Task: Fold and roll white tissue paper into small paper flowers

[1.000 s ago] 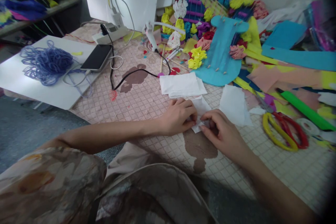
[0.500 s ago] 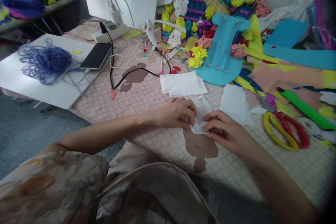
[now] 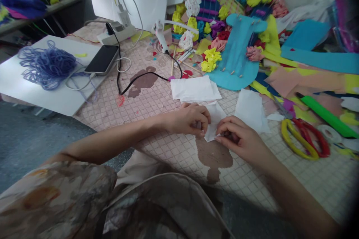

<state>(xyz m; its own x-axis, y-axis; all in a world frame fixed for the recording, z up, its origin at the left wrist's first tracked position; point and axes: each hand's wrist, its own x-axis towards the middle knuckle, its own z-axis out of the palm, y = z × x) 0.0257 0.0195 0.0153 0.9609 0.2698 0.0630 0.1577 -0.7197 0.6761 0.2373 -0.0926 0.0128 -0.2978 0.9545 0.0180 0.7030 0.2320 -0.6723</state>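
Observation:
A small piece of thin white paper point(image 3: 214, 117), folded at its lower edge, is held between my two hands just over the table. My left hand point(image 3: 193, 118) pinches its left side with the fingers curled in. On the lower right edge, my right hand point(image 3: 238, 134) grips it between thumb and fingertips. Just beyond lies a stack of white paper pieces point(image 3: 193, 89). More white sheets point(image 3: 250, 110) lie to the right of the held piece.
Scissors with yellow and red handles point(image 3: 305, 140) and a green cutter point(image 3: 328, 115) lie at right. Behind stand a blue paper shape point(image 3: 241, 56) and a glue gun point(image 3: 160, 37). A phone point(image 3: 102, 59) and purple yarn point(image 3: 49, 65) rest at left, with a black cable point(image 3: 140, 76) between.
My right hand has shifted slightly left and up along the paper's lower edge, and its fingers are more curled. The paper's lower part looks narrower. My left hand stays almost in place.

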